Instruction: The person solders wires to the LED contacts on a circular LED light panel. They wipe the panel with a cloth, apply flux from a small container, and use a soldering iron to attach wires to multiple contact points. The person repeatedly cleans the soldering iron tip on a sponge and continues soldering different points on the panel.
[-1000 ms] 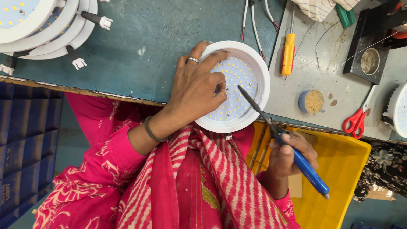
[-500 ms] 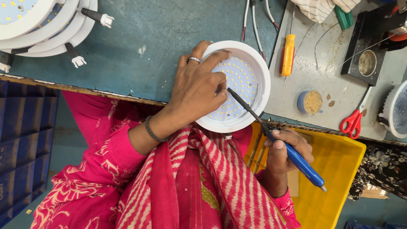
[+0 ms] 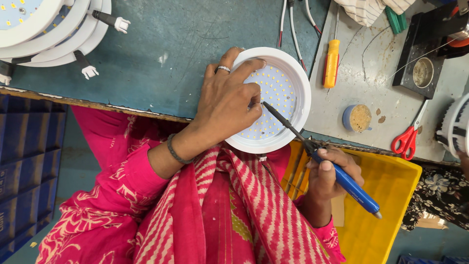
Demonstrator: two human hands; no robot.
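Note:
A round white light housing with a board of several small yellow diodes lies at the near edge of the teal table. My left hand rests on its left side, fingers curled over the rim and board. My right hand grips a blue-handled soldering iron like a pen. Its dark tip reaches up-left onto the diode board, close to my left fingertips.
A stack of white light housings sits at the far left. On a grey mat lie a yellow-handled screwdriver, a small blue pot, red scissors and a black stand. A yellow bin stands beneath my right hand, a blue crate on the left.
The iron's tip has moved left across the diode board toward my left fingers. My right hand shifted slightly left with it. My left hand stays on the housing.

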